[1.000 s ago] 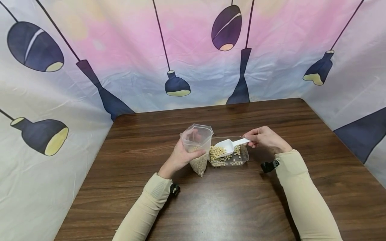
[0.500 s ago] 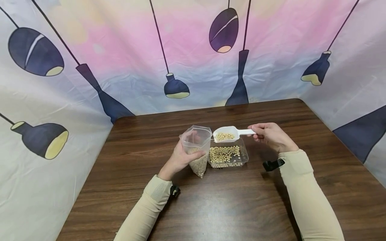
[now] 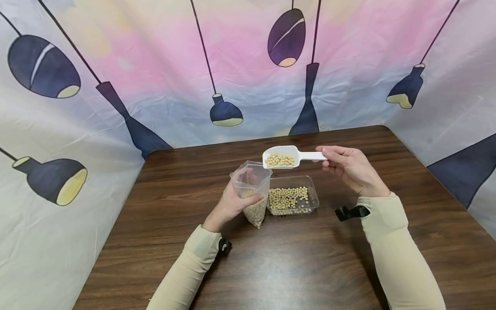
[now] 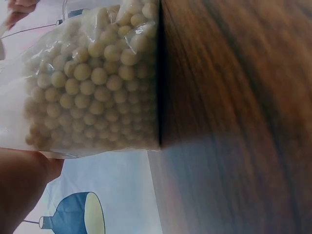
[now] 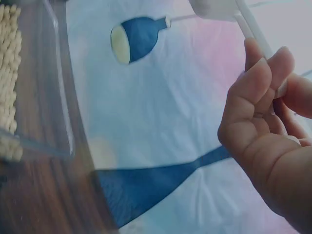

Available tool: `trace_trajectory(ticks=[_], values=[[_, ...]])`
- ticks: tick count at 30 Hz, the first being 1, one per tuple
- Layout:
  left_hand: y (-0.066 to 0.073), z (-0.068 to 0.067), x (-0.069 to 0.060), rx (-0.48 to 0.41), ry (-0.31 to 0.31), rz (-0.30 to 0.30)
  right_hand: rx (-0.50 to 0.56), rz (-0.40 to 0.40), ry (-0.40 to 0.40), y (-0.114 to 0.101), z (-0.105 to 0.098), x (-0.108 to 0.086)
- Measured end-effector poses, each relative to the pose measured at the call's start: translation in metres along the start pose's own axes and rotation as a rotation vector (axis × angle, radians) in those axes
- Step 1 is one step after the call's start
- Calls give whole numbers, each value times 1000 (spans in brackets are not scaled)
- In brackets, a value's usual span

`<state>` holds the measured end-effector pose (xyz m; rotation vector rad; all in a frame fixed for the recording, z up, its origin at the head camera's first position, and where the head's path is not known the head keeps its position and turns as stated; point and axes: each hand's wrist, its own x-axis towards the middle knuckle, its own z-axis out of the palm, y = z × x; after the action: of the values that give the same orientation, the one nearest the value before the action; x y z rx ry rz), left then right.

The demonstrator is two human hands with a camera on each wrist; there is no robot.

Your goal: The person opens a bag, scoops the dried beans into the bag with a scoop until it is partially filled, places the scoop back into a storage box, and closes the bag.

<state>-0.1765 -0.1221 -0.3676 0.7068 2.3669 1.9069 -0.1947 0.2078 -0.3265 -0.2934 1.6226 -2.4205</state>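
My right hand (image 3: 350,168) pinches the handle of a white scoop (image 3: 306,156), which carries a small heap of pale yellow, soybean-like beans (image 3: 280,160). The scoop is raised above the back of a clear plastic tray (image 3: 314,202), close to the bag's mouth on its right side. With thumb and fingers around it, my left hand (image 3: 228,206) holds a clear plastic bag (image 3: 257,176) upright, its top spread wide. Beans fill the lower part of the bag (image 4: 92,83), which rests on the table. More beans (image 3: 286,198) lie in the tray, mostly towards its left.
The brown wooden table (image 3: 271,267) runs back to a cloth backdrop (image 3: 174,64) printed with lamps. The tray stands right beside the bag. A black wrist strap with a camera (image 3: 350,212) sits on the right wrist.
The scoop was down among the beans in the tray. My right hand has lifted it, loaded, up and back, then slightly left towards the bag. My left hand and the bag stay nearly still.
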Motion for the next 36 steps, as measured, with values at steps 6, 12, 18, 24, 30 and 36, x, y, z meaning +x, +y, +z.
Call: trace_trajectory(ticks=[6,12,18,24,30,36], values=[[2,0,1,-17,2,-11,-16,-31,-16,-3,22,-5],[3,1,1,-34,-1,-3,-57,-116,-29,-4,37,-12],[-8,0,4,-41,2,-10,-131,-225,-8,-6,46,-17],[-28,-1,7,-36,14,-13,-299,-312,75,-5,53,-19],[-32,-2,7,-9,19,23,-491,-362,156,-7,58,-21],[-32,-2,6,-12,16,26,-570,-389,177,-8,62,-25]])
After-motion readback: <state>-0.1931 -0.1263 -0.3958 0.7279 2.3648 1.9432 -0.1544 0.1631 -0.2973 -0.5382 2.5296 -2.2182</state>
